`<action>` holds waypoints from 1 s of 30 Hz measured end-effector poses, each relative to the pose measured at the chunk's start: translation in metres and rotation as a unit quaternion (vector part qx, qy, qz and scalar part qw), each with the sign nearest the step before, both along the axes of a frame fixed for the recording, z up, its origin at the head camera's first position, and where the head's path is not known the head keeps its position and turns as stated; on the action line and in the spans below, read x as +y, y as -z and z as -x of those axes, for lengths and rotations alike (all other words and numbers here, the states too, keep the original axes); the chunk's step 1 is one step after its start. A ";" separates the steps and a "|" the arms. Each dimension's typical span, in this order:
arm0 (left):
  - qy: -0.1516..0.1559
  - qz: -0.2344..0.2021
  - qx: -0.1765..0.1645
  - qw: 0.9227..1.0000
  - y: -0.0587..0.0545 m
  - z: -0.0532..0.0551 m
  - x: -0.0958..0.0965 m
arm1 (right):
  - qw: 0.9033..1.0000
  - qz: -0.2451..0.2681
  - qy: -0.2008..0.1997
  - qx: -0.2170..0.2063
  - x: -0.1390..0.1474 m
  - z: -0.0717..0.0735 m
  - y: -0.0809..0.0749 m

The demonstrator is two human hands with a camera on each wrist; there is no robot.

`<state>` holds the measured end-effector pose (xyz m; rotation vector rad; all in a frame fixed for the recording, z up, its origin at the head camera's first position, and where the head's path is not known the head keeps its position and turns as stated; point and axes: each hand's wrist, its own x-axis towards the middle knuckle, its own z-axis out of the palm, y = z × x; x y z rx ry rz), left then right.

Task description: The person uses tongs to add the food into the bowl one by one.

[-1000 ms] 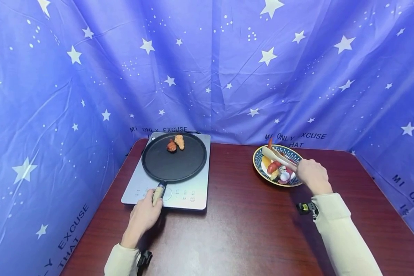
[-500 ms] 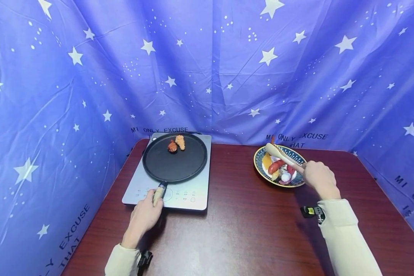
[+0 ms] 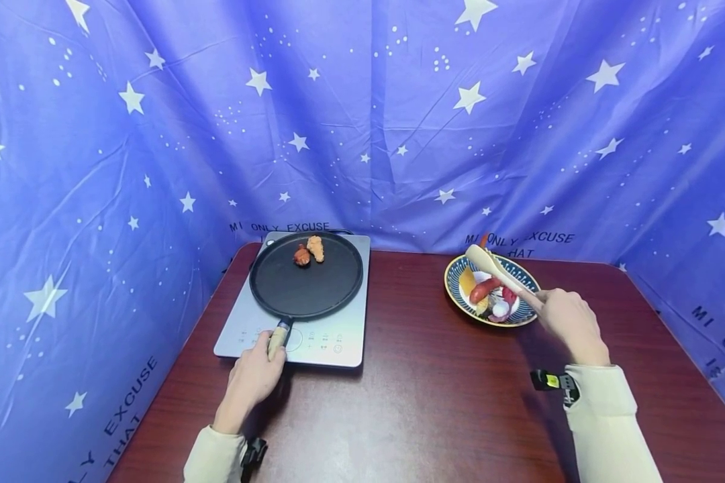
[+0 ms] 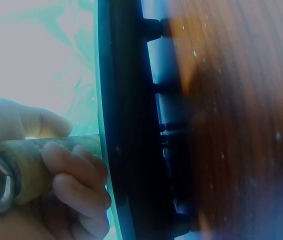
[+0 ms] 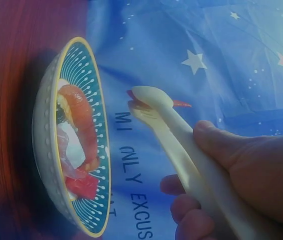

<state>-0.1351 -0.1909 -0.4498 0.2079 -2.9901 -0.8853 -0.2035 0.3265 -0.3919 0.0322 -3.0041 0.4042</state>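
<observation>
My left hand grips the pale handle of a flat black frying pan, its fingers curled round it in the left wrist view. A crumbed golden piece of food and a reddish-brown one lie toward the pan's far side. My right hand holds pale food tongs. Their tips pinch a thin, pointed red piece of food, raised beside the bowl's rim in the right wrist view. Beneath the tongs, the blue-patterned bowl contains a sausage and other colourful food.
The pan rests on a silver induction cooktop at the left of the dark red wooden table. Blue curtains with white stars stand behind the table and along both sides.
My right hand has drawn back to the right, and the tongs have lifted the red piece with them. More of the sausage now shows. My left hand and the pan stay put.
</observation>
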 end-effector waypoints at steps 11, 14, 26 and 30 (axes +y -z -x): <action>0.001 -0.002 0.005 1.000 0.000 0.001 -0.001 | 1.000 0.007 -0.001 0.009 -0.008 -0.011 0.003; 0.000 -0.003 0.003 1.000 -0.001 0.001 0.000 | 1.000 0.010 -0.001 0.006 -0.011 -0.013 0.006; 0.001 -0.003 0.003 1.000 -0.002 0.000 0.000 | 1.000 0.010 -0.016 0.002 -0.007 -0.016 0.014; 0.001 -0.008 0.003 1.000 0.000 -0.001 0.000 | 1.000 0.013 -0.014 0.003 -0.004 -0.019 0.013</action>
